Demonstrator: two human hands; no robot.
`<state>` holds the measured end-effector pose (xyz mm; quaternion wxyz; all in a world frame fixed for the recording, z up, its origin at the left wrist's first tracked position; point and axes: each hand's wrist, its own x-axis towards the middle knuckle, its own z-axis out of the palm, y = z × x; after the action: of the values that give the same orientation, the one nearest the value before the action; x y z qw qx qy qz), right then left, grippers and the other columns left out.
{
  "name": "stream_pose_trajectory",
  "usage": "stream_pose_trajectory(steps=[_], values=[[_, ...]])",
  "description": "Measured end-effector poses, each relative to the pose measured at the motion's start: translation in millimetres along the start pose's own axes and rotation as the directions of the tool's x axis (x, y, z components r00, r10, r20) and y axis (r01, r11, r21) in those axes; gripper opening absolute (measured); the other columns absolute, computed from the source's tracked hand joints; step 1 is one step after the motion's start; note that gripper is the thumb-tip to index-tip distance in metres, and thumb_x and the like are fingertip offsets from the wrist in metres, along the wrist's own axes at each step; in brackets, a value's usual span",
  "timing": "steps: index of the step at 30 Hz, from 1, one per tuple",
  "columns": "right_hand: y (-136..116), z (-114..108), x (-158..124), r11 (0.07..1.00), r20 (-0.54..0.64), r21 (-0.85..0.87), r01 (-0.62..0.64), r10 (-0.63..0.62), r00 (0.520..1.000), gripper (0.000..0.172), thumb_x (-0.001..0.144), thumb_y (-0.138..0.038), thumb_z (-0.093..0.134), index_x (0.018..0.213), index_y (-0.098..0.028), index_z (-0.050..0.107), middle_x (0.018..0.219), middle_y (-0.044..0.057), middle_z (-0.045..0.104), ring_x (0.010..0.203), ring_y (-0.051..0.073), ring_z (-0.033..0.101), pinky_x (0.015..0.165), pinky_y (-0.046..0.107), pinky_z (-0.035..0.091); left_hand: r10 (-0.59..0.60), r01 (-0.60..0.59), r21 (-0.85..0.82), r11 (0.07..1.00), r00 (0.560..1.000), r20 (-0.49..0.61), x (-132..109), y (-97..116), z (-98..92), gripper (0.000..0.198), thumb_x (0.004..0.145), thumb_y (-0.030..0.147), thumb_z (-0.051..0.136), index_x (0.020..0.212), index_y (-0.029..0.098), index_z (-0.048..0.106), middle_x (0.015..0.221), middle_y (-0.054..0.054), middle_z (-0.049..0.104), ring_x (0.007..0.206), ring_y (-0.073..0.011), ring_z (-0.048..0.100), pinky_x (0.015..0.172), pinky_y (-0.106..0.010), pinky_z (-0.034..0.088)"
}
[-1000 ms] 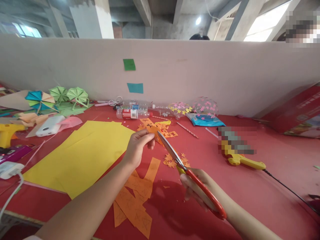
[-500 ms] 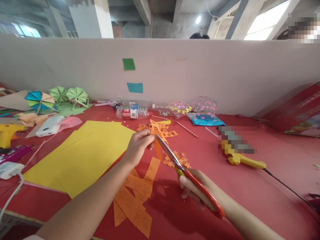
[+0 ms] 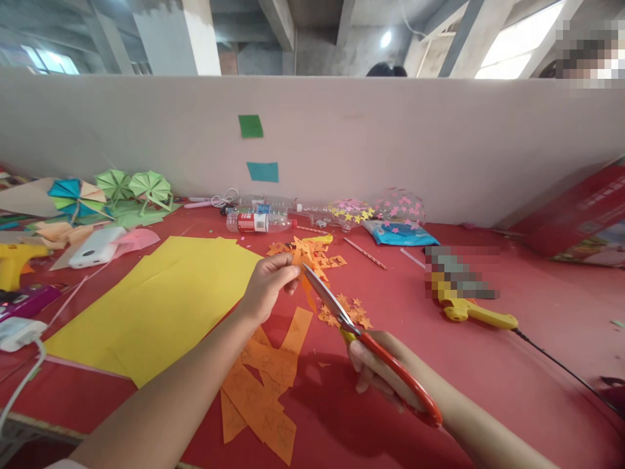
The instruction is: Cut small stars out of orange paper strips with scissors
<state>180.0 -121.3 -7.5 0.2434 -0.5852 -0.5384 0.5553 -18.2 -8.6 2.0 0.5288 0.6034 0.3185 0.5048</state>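
Note:
My left hand pinches a small piece of orange paper above the middle of the red table. Red-handled scissors are in my right hand, their tips touching or very near that paper beside my left fingertips. The blades look almost together. Below the blades lies a pile of small orange paper stars. Orange cut-out scraps are heaped just beyond my left fingers. Nearer to me, several orange paper strips with pencilled star outlines overlap one another.
Yellow paper sheets cover the table's left side. Plastic bottles and a blue packet lie along the partition. On the right rests a yellow glue gun with a black cord. Folded paper umbrellas stand far left.
Both hands stay nearly in place. The orange paper at my left fingertips has shifted slightly, and the scissor tips sit a little further left.

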Motion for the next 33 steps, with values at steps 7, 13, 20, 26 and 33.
stream_pose_trajectory(steps=[7, 13, 20, 26, 33], values=[[-1.5, 2.3, 0.4, 0.999, 0.000, 0.026, 0.038, -0.038, 0.999, 0.054, 0.076, -0.071, 0.051, 0.062, -0.019, 0.046, 0.048, -0.001, 0.057, 0.028, 0.003, 0.032, 0.028, 0.016, 0.024, -0.030, 0.031, -0.047, 0.998, 0.999, 0.023, -0.2, -1.3, 0.8, 0.020, 0.074, 0.029, 0.058, 0.058, 0.018, 0.056, 0.051, 0.003, 0.051, 0.048, -0.0084, 0.044, 0.049, -0.023, 0.036], [-4.2, 3.9, 1.9, 0.999, -0.040, 0.013, 0.031, -0.030, 0.999, 0.054, 0.075, -0.071, 0.052, 0.060, -0.020, 0.042, 0.042, -0.005, 0.048, 0.028, 0.003, 0.031, 0.028, 0.015, 0.023, -0.049, 0.054, -0.106, 0.993, 0.998, 0.044, -1.9, 3.2, 5.4, 0.017, 0.074, 0.026, 0.058, 0.061, 0.017, 0.059, 0.052, 0.003, 0.054, 0.048, -0.0076, 0.046, 0.052, -0.023, 0.038], [-2.1, 2.1, 2.5, 0.999, -0.013, 0.011, 0.030, -0.030, 0.999, 0.055, 0.074, -0.073, 0.050, 0.062, -0.020, 0.042, 0.048, -0.005, 0.049, 0.029, 0.003, 0.034, 0.028, 0.014, 0.023, -0.022, 0.021, -0.106, 0.994, 1.000, -0.006, -1.4, 5.1, 5.1, 0.019, 0.075, 0.024, 0.057, 0.057, 0.017, 0.055, 0.052, 0.003, 0.054, 0.049, -0.0075, 0.047, 0.052, -0.023, 0.037], [0.4, -0.2, 1.7, 0.999, 0.027, -0.032, 0.040, -0.040, 0.999, 0.061, 0.069, -0.080, 0.049, 0.064, -0.020, 0.041, 0.057, -0.001, 0.058, 0.032, 0.002, 0.035, 0.029, 0.015, 0.027, -0.012, 0.012, -0.107, 0.994, 1.000, -0.002, -0.9, 4.1, 4.1, 0.018, 0.074, 0.023, 0.056, 0.058, 0.017, 0.057, 0.051, 0.004, 0.052, 0.048, -0.0067, 0.046, 0.049, -0.022, 0.035], [-2.0, 1.1, 0.5, 0.999, 0.004, -0.034, 0.017, -0.017, 1.000, 0.061, 0.071, -0.079, 0.049, 0.065, -0.019, 0.043, 0.056, 0.000, 0.059, 0.032, 0.003, 0.035, 0.030, 0.015, 0.027, -0.008, 0.008, -0.096, 0.995, 1.000, -0.005, -0.5, 4.5, 3.7, 0.018, 0.074, 0.023, 0.056, 0.057, 0.017, 0.056, 0.048, 0.005, 0.052, 0.047, -0.0064, 0.045, 0.048, -0.021, 0.034]])
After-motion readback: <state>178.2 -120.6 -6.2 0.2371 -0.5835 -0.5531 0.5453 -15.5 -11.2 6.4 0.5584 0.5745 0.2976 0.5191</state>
